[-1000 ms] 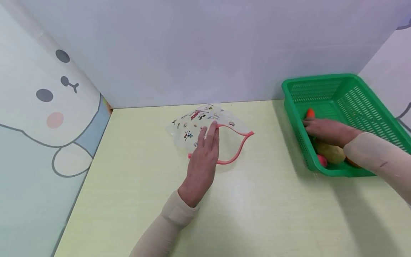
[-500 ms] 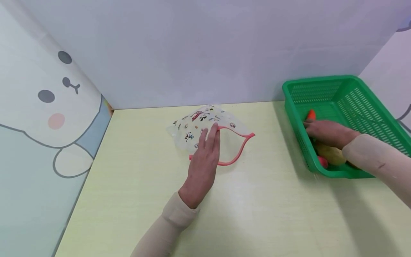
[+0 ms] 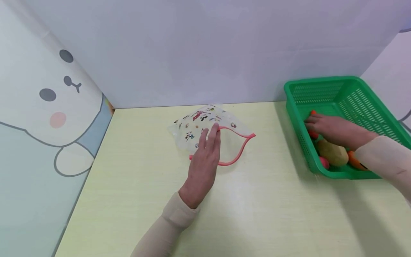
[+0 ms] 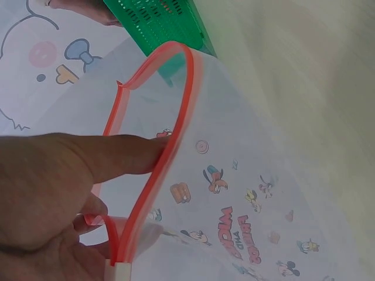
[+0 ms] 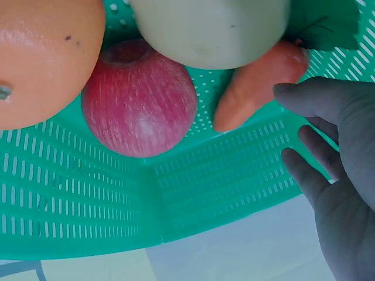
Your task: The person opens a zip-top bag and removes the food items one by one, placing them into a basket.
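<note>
On the table lies a clear zip bag (image 3: pixel 192 125) with a red rim and cartoon prints, its mouth spread wide. My left hand (image 3: pixel 201 164) is at that mouth, fingers extended to the far rim. In the left wrist view the thumb (image 4: pixel 132 155) reaches straight across the mouth to the red rim, and a white slider (image 4: pixel 120 271) sits at its lower end. My right hand (image 3: pixel 337 129) hovers in the green basket (image 3: pixel 297 135) over a carrot (image 5: pixel 261 82). Its thumb tip is right beside the carrot, its fingers are spread, and nothing is between them.
Also in the basket are a red apple (image 5: pixel 140 102), an orange (image 5: pixel 47 58) and a pale yellow-green, rounded fruit or vegetable (image 3: pixel 334 153). The basket stands at the table's back right, near the rear wall (image 3: pixel 192 53). A cartoon-printed panel (image 3: pixel 41 125) borders the left side.
My right hand has opened its fingers and drawn back slightly to the right, uncovering more of the carrot, the pale fruit and the orange. The left hand and bag hold their place.
</note>
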`<state>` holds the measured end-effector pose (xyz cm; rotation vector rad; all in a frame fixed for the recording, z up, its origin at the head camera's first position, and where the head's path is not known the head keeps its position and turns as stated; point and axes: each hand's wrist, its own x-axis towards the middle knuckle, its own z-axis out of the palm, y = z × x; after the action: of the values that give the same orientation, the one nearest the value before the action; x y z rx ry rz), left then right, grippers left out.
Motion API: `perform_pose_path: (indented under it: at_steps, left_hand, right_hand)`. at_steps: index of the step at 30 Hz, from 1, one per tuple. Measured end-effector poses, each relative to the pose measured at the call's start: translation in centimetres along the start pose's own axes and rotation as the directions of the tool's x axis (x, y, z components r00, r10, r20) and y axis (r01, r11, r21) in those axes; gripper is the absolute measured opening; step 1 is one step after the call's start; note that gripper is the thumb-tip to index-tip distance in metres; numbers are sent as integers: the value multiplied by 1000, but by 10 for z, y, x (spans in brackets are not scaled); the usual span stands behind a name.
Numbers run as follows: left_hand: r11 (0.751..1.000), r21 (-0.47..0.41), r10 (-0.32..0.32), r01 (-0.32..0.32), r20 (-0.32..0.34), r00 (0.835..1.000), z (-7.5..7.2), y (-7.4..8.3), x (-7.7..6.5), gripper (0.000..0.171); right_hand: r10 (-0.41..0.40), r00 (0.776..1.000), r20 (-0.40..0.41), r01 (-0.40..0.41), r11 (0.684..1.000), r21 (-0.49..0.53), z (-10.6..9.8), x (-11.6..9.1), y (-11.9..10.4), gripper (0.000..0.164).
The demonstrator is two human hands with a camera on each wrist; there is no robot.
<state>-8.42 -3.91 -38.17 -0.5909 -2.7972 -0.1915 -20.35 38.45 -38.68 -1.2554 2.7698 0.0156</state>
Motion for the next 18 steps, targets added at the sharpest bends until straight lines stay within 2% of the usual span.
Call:
perform_pose_path:
  at_steps: [6,12,15,18]
  left_hand:
    - [1000,-28,0,1,7,1000,0,0,-1,84]
    - [999,-41,0,1,21,1000,0,0,-1,86]
    - [999,-43,3,-2,23,1000,0,-1,-1,88]
    - [1000,-31,8,-8,19,1000,0,-1,-1,87]
  right_hand:
    - [90,993,77,-92,995,28,-10,-7,-5,50]
    - [156,981,119,-155,988,-12,-24,-10,-10,57]
    - [162,985,63,-160,987,-31,-33,-9,-15,60]
    - [137,990,-45,-139,989,-45,-39,-7,-21,61]
